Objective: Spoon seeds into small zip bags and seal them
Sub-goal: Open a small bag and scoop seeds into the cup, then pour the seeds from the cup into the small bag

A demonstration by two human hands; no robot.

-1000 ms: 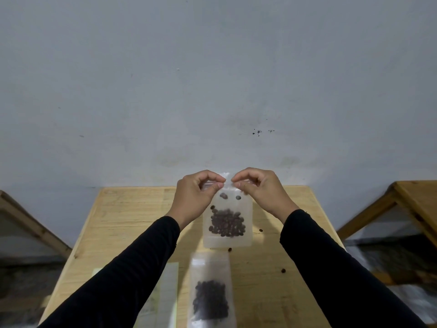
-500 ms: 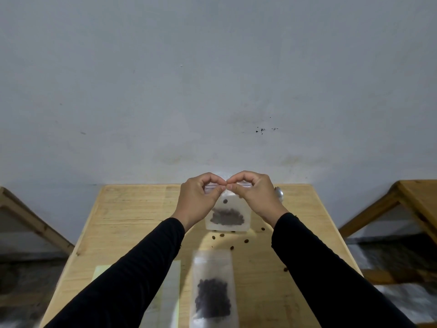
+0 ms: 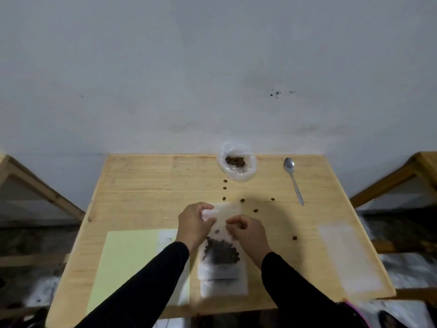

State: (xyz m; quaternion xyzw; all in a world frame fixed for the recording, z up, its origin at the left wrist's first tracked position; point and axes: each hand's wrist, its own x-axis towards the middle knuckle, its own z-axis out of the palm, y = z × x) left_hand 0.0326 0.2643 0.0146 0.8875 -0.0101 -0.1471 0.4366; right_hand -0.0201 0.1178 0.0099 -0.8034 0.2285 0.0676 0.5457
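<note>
Left hand (image 3: 195, 224) pinches zip bag (image 3: 221, 242) top; right hand (image 3: 247, 232) curled on it.

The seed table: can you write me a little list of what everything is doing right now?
left hand: pinches the top of the zip bag
right hand: fingers curled at the bag's right side; grip unclear
zip bag: dark seeds inside, lying over another bag
supply bag: open, seeds inside, at the table's far edge
spoon: lying on the table, right of the supply bag
loose seeds: scattered on the table
yellow paper: near left
</note>
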